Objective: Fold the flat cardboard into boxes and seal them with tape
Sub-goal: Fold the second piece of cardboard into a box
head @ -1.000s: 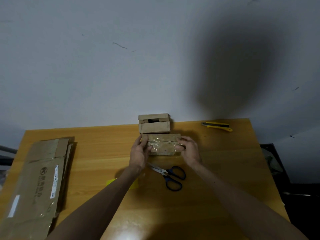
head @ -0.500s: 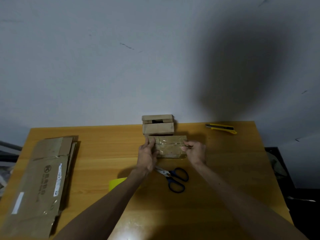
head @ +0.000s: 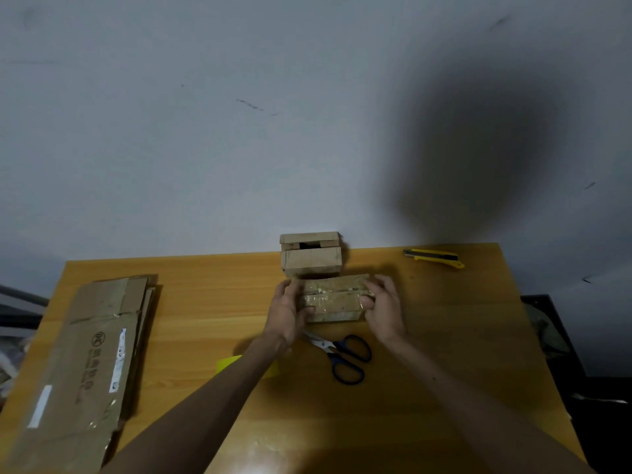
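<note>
A small taped cardboard box [head: 333, 299] sits at the middle of the wooden table [head: 444, 336], with clear tape shining along its top seam. My left hand [head: 287, 311] grips its left end and my right hand [head: 383, 309] grips its right end. Just behind it, against the wall, two more small cardboard boxes [head: 310, 254] are stacked, the upper one with a dark gap in its front. A pile of flat cardboard [head: 85, 364] lies at the table's left side.
Blue-handled scissors [head: 342, 357] lie just in front of the held box. A yellow utility knife [head: 434, 258] rests at the back right. A yellow object [head: 227, 364] shows partly under my left forearm. The grey wall stands right behind the table.
My hands have shifted on the box: the right hand moved from pinching at its right end to wrapping round it. The box stays at the same spot.
</note>
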